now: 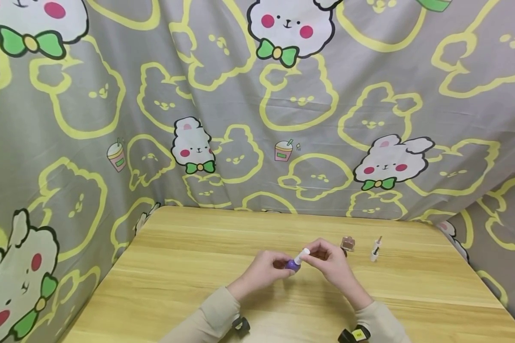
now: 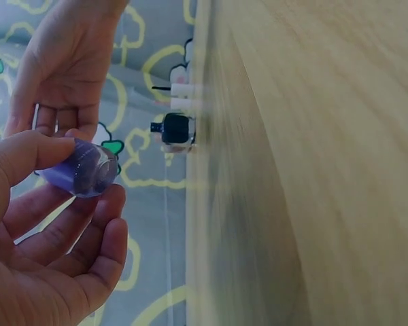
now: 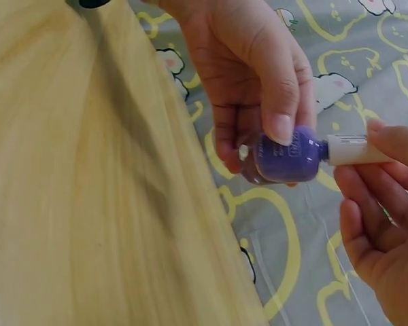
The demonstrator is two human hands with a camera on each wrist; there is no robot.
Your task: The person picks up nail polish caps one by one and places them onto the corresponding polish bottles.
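Above the table, a small nail polish bottle [image 3: 289, 159] of purple polish is tilted between both hands. My left hand [image 1: 263, 267] holds its glass body, thumb pressed on the side. My right hand [image 1: 328, 259] pinches the white cap [image 3: 353, 148] between thumb and fingers. In the right wrist view a short stretch of purple neck shows between cap and glass. From the left wrist view the clear thick base of the bottle faces the camera, and the cap is hidden there.
Beyond my right hand stands a brownish polish bottle [image 1: 348, 243], with a dark bottle [image 2: 178, 129] beside it. White brush caps [image 1: 375, 251] stand farther right on the wooden table [image 1: 189, 267]. A patterned curtain [image 1: 240, 105] hangs along the table's back and sides.
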